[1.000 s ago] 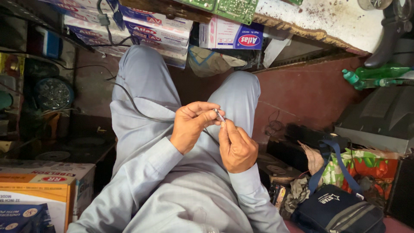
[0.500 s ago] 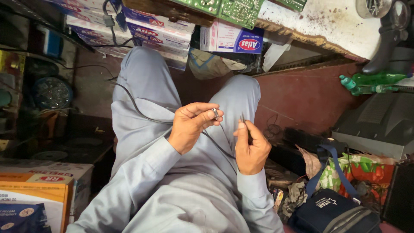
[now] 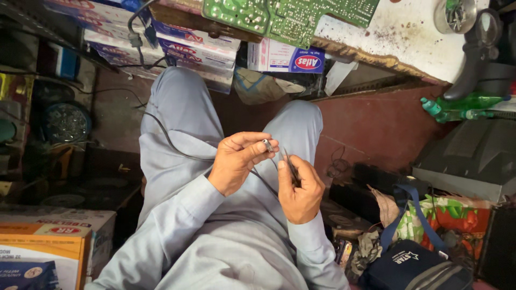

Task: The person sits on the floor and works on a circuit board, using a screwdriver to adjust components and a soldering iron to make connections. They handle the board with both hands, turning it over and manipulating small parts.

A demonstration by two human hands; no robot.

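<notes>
My left hand (image 3: 238, 160) pinches a small silver metal connector (image 3: 267, 145) at the end of a thin black cable (image 3: 172, 144) that trails over my left knee toward the shelf above. My right hand (image 3: 300, 185) grips a slim dark tool (image 3: 291, 167), its tip pointing up toward the connector, a short gap between them. Both hands hover over my lap, in pale grey trousers and sleeves.
A green circuit board (image 3: 290, 16) lies on a stained white worktop (image 3: 408, 37) above my knees. Stacked cardboard boxes (image 3: 183, 43) fill a shelf. An orange box (image 3: 43, 247) sits lower left, a blue bag (image 3: 414, 263) lower right, green bottles (image 3: 462, 106) at right.
My hands were joined at the connector, then my right hand pulled away to the right; now it has come back close, holding the tool just under the connector.
</notes>
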